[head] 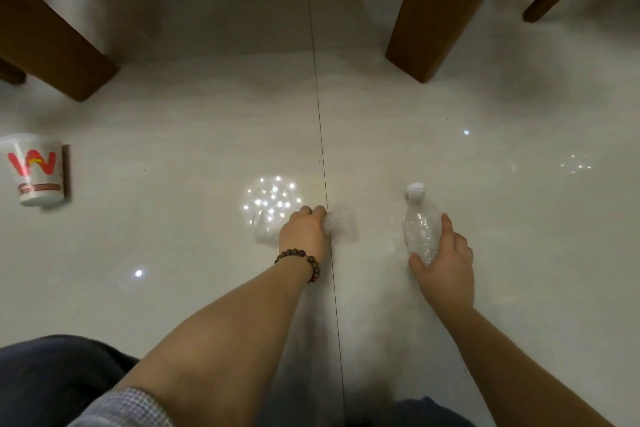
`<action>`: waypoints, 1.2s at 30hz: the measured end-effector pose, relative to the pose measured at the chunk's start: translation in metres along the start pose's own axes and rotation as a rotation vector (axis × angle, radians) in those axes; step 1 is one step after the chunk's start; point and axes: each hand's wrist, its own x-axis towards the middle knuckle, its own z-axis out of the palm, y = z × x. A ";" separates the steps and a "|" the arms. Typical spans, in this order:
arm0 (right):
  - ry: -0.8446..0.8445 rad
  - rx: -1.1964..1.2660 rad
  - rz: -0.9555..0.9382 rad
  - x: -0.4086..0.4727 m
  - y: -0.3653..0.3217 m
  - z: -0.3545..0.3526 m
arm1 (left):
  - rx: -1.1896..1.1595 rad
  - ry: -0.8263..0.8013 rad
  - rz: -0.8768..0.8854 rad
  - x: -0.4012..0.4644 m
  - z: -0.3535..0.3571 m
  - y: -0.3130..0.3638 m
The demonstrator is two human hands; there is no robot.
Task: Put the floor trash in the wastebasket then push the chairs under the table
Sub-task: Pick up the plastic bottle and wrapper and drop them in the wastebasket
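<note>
On the glossy white floor [485,149] at far left, a toppled white cup [36,170] bore a red "W" mark; its smaller band of print was unreadable. The left hand [304,234], beaded bracelet [299,262] at the wrist, reached forward, its grip closed on a crumpled clear wrapper [341,225]. The right hand [445,267] wrapped a crushed clear bottle [420,227], its white cap pointing away. Brown wooden legs [440,10] stood beyond, with open floor between.
</note>
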 end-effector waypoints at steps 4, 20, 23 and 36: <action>0.014 0.044 -0.026 -0.030 -0.046 -0.057 | -0.053 0.058 0.003 -0.036 -0.070 0.024; -0.150 0.010 -0.460 -0.179 -0.336 -0.407 | -0.266 0.361 -0.295 -0.312 -0.479 0.080; -0.170 -0.006 -0.558 -0.211 -0.382 -0.439 | -0.330 0.434 -0.359 -0.365 -0.521 0.079; -0.468 -0.037 -0.941 -0.391 -0.534 -0.411 | -0.413 0.757 -0.797 -0.582 -0.600 -0.030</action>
